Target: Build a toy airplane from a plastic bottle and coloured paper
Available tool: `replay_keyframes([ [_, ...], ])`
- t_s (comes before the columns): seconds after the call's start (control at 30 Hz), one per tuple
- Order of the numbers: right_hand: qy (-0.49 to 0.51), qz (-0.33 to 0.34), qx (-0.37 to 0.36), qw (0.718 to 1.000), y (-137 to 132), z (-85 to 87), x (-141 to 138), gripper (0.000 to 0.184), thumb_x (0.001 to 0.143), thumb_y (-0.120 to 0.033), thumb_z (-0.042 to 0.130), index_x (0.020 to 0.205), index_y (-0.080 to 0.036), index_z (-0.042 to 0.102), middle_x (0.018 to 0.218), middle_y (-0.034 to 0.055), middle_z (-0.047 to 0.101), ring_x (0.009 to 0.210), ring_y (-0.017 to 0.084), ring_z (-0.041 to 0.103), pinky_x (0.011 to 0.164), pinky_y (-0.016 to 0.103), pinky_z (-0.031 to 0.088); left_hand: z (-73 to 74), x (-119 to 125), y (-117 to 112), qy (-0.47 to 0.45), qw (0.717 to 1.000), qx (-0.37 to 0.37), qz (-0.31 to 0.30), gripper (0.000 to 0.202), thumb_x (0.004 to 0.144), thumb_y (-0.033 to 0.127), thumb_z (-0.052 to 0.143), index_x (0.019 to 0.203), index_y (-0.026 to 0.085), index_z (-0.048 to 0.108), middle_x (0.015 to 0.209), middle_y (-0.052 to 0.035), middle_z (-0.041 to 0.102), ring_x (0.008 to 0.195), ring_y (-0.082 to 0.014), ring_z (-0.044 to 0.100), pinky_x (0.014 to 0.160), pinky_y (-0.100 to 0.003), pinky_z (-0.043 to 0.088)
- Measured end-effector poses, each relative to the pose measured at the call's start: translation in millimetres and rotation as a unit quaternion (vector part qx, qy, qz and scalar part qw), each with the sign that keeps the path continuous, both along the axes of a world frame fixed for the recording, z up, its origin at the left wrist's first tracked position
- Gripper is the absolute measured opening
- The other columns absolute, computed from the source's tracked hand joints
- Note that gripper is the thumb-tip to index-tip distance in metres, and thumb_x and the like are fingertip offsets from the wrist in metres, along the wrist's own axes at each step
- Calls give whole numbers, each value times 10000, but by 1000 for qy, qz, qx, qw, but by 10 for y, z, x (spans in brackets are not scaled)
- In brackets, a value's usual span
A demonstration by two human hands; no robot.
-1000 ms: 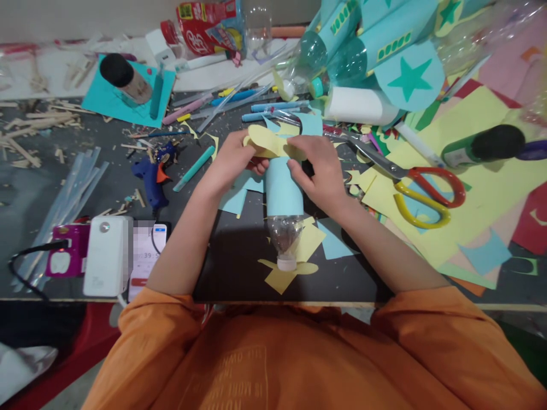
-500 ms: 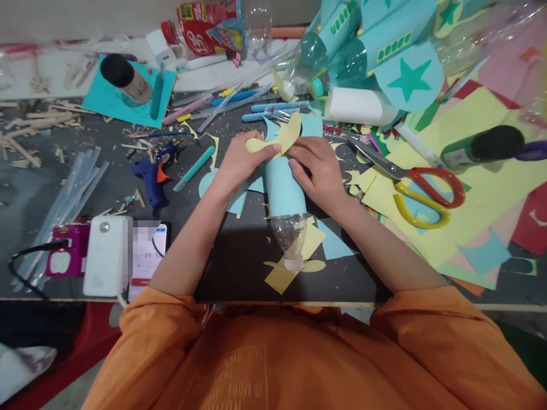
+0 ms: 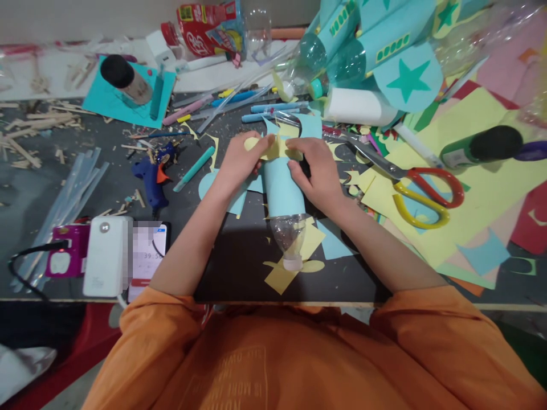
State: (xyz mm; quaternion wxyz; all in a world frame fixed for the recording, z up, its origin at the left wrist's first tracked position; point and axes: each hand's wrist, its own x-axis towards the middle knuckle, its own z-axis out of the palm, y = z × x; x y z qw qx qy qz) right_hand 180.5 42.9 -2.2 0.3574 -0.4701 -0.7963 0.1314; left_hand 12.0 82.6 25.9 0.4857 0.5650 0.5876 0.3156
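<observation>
A plastic bottle [image 3: 287, 230] lies on the dark table, its capped neck toward me, its body wrapped in light blue paper [image 3: 285, 191]. Across the far end of the wrap rests a yellow paper cutout [image 3: 270, 151] with rounded ends. My left hand [image 3: 244, 158] is closed on the cutout's left part, thumb on top. On the other side, my right hand [image 3: 318, 168] has its fingertips pressed on the right part, its thumb against the blue wrap. Beneath the bottle's neck lie a second yellow cutout [image 3: 316, 266] and a yellow scrap [image 3: 280, 282].
Scissors [image 3: 404, 173] lie at right over yellow paper sheets [image 3: 482, 188]. A blue glue gun [image 3: 151, 179], a power bank [image 3: 106, 256] and a phone [image 3: 147, 262] are at left. Paper-covered bottles [image 3: 359, 57], a white roll [image 3: 361, 106] and a red-labelled bottle [image 3: 209, 28] stand or lie behind.
The yellow cutout's raised right end has come down flat toward the bottle under my right fingers. My left thumb has shifted slightly left and up; the bottle has barely moved.
</observation>
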Motion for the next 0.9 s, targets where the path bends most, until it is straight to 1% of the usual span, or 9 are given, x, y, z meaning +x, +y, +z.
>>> replay_keyframes([
  [0.17, -16, 8, -9, 1000, 19, -22, -26, 405, 953, -428, 249, 1109, -241, 572, 1107, 98, 631, 1131, 278, 538, 997, 535, 398, -42, 36, -39, 21, 997, 68, 26, 349, 808, 314, 623, 577, 183, 395, 500, 53, 347, 463, -56, 395, 479, -197, 364],
  [0.23, -10, 9, -9, 1000, 22, -30, -30, 412, 953, -430, 250, 1095, -237, 585, 1080, 99, 637, 1119, 278, 544, 994, 536, 399, -42, 43, -47, 15, 997, 69, 33, 355, 806, 314, 626, 578, 182, 389, 511, 54, 347, 463, -52, 400, 480, -193, 373],
  [0.3, 3, 4, -5, 1000, 23, -40, -26, 412, 954, -428, 253, 1083, -231, 590, 1097, 105, 631, 1123, 274, 543, 994, 527, 403, -33, 30, -36, 0, 999, 44, 28, 336, 831, 330, 591, 598, 183, 399, 506, 57, 354, 448, -48, 399, 471, -187, 381],
  [0.43, 30, -4, -3, 1000, 21, -64, -1, 379, 945, -443, 291, 1108, -234, 561, 1187, 107, 598, 1158, 271, 526, 1003, 526, 398, 15, -71, 25, -38, 998, -29, -30, 251, 840, 286, 550, 643, 180, 437, 531, 50, 419, 449, -49, 447, 459, -174, 415],
  [0.57, 78, -23, -25, 996, 36, -91, 15, 408, 915, -515, 349, 1161, -227, 500, 1190, 115, 577, 1158, 268, 520, 982, 519, 422, 102, -171, 48, -54, 995, -26, -83, 178, 800, 209, 546, 653, 168, 454, 649, 32, 497, 547, -50, 516, 557, -180, 498],
  [0.63, 110, -48, -54, 991, 65, -116, 27, 450, 883, -574, 390, 1164, -234, 478, 1150, 106, 578, 1105, 258, 546, 923, 495, 469, 146, -186, 38, -64, 993, -13, -93, 165, 788, 198, 544, 653, 165, 456, 694, 30, 494, 600, -49, 524, 608, -183, 520],
  [0.7, 151, -67, -98, 981, 110, -153, 47, 481, 856, -625, 410, 1149, -248, 470, 1050, 77, 599, 981, 232, 595, 827, 458, 518, 171, -183, 27, -68, 993, -9, -98, 158, 783, 195, 543, 653, 164, 458, 704, 29, 474, 627, -51, 515, 627, -182, 526],
  [0.83, 207, -57, -175, 961, 206, -218, 107, 522, 814, -683, 430, 1110, -256, 472, 766, 3, 590, 696, 178, 616, 649, 391, 543, 143, -168, 30, -70, 992, 3, -102, 150, 785, 196, 539, 658, 167, 464, 698, 29, 439, 638, -56, 497, 624, -184, 525],
  [0.9, 208, -54, -180, 960, 230, -222, 132, 534, 799, -691, 447, 1105, -254, 474, 729, -3, 583, 648, 172, 616, 609, 380, 539, 112, -161, 36, -76, 992, 7, -97, 149, 785, 199, 543, 661, 170, 466, 698, 29, 438, 638, -59, 496, 622, -187, 524],
])
